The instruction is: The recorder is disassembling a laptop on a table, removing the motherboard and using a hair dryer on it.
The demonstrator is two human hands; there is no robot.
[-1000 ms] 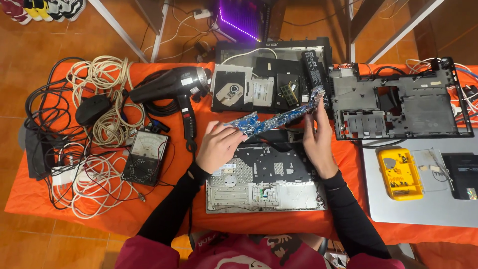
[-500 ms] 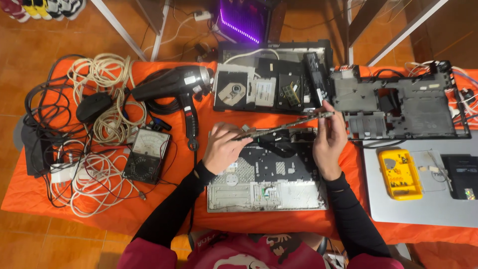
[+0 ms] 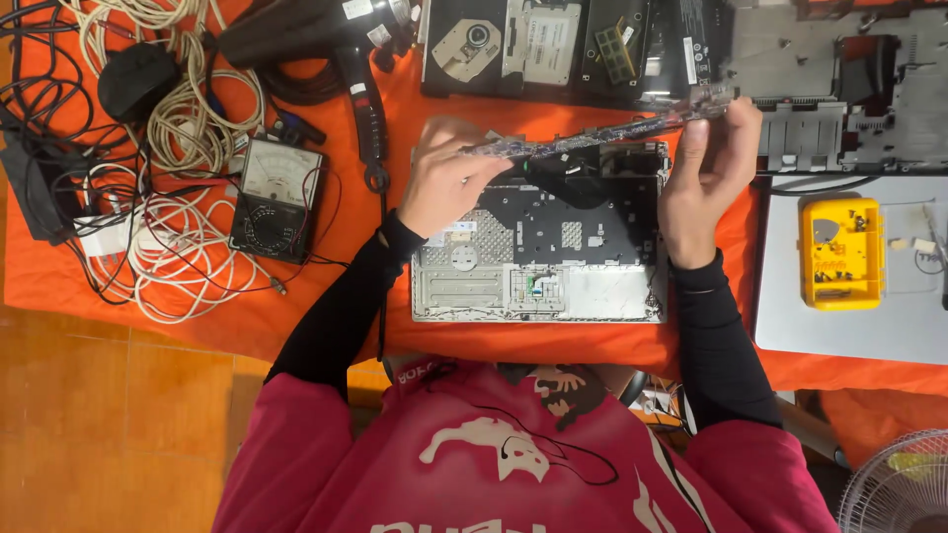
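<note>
Both my hands hold a long blue circuit board (image 3: 592, 136) edge-on above an opened laptop base (image 3: 538, 237) on the orange cloth. My left hand (image 3: 444, 178) grips the board's left end. At the board's right end, my right hand (image 3: 706, 173) pinches it with fingers raised. The board hangs nearly level, tilted slightly up to the right, over the base's rear edge. Black sleeves cover both forearms.
A black heat gun (image 3: 326, 39) and an analog multimeter (image 3: 279, 197) lie left, beside coiled white cables (image 3: 168, 247). Another opened laptop shell (image 3: 563, 49) sits behind, a bare chassis (image 3: 849, 89) to the right. A yellow parts box (image 3: 841, 252) rests on a grey lid. A fan (image 3: 894, 484) stands low right.
The board has turned from showing its blue face to edge-on and now sits lower over the laptop base. The camera view has moved in closer.
</note>
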